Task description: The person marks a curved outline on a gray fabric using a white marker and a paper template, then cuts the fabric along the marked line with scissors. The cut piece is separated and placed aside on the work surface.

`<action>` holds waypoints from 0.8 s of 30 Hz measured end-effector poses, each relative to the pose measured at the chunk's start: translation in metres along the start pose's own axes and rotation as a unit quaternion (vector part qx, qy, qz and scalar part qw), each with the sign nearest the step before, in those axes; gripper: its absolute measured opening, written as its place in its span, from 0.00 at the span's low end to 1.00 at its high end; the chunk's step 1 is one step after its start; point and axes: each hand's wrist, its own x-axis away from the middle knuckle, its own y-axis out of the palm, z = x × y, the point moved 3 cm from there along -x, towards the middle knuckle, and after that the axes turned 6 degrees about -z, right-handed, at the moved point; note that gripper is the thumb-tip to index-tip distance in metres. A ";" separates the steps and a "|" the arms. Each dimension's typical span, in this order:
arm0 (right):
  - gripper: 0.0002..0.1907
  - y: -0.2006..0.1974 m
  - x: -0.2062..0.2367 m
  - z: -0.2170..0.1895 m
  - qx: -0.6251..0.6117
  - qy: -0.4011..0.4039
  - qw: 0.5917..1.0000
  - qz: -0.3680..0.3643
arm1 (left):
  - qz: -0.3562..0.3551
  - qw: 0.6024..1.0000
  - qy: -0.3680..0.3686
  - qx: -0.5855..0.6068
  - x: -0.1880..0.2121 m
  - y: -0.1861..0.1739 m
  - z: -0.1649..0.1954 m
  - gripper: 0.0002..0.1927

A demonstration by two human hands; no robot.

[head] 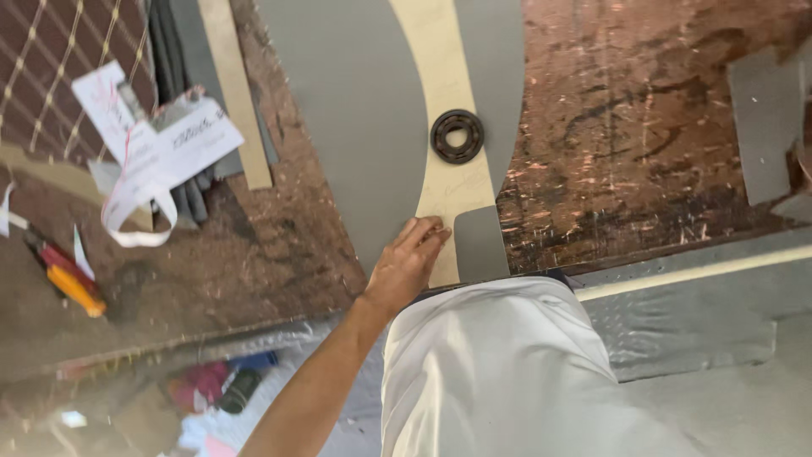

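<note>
Where the head view looks down over the person's white shirt (499, 364), a single bare hand, taken here for the left hand (408, 261) (the arm enters from the lower left), is seen laid flat on a tan curved template (447, 93). The fingers (427, 233) are held close together and extended, pressing on the template's lower end; nothing is gripped. The right hand is not shown.

The template is taken as the landmark. Its long axis runs from the top of the frame down toward the person, curving slightly, and it is laid over a grey sheet (355, 118) that shows on both sides of it. A dark ring-shaped bearing (458, 135) is rested on the template farther along that axis, well apart from the fingertips and beyond them, away from the person. The worn brown table (643, 127) is exposed to the right of the template.

To the left of the template, a straight tan strip (237, 93) is laid at a slant. Farther left, white paper tags (156, 140) with red and dark markings are piled, a white band looped beneath them. At the far left edge, a red and yellow tool (68, 278) is seen (its kind cannot be told).
</note>
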 end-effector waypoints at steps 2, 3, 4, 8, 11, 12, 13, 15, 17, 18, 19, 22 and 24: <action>0.27 -0.007 0.042 -0.023 -0.122 0.063 0.988 -0.067 | -0.025 0.997 0.050 -0.055 0.004 -0.008 -0.005 0.17; 0.27 0.003 0.083 -0.042 -0.179 0.097 0.974 -0.097 | -0.034 0.993 0.079 -0.081 0.006 -0.011 -0.007 0.17; 0.27 0.017 0.124 -0.063 -0.250 0.152 0.944 -0.149 | -0.043 0.988 0.106 -0.106 0.009 -0.016 -0.010 0.18; 0.28 0.111 0.300 -0.127 -0.373 0.386 0.789 -0.298 | -0.048 0.970 0.188 -0.143 0.023 -0.028 -0.022 0.14; 0.30 0.175 0.393 -0.160 -0.463 0.398 0.741 -0.279 | -0.077 0.966 0.212 -0.127 0.032 -0.031 -0.031 0.14; 0.31 0.188 0.412 -0.169 -0.526 0.380 0.720 -0.245 | -0.085 0.966 0.218 -0.110 0.035 -0.031 -0.033 0.15; 0.32 0.199 0.428 -0.178 -0.548 0.386 0.698 -0.253 | -0.095 0.966 0.223 -0.092 0.037 -0.030 -0.034 0.16; 0.33 0.215 0.447 -0.198 -0.591 0.392 0.654 -0.266 | -0.105 0.961 0.237 -0.094 0.042 -0.026 -0.036 0.20; 0.32 0.226 0.454 -0.220 -0.623 0.354 0.636 -0.286 | -0.102 0.958 0.248 -0.106 0.045 -0.020 -0.036 0.24; 0.32 0.232 0.456 -0.229 -0.638 0.339 0.625 -0.297 | -0.101 0.957 0.249 -0.111 0.046 -0.017 -0.035 0.26; 0.30 0.238 0.457 -0.236 -0.614 0.333 0.648 -0.305 | -0.102 0.957 0.248 -0.113 0.047 -0.014 -0.035 0.28; 0.26 0.258 0.462 -0.247 -0.554 0.324 0.699 -0.314 | -0.109 0.957 0.242 -0.119 0.048 -0.005 -0.035 0.27; 0.23 0.268 0.463 -0.248 -0.539 0.328 0.720 -0.288 | -0.104 0.955 0.248 -0.121 0.049 -0.001 -0.035 0.27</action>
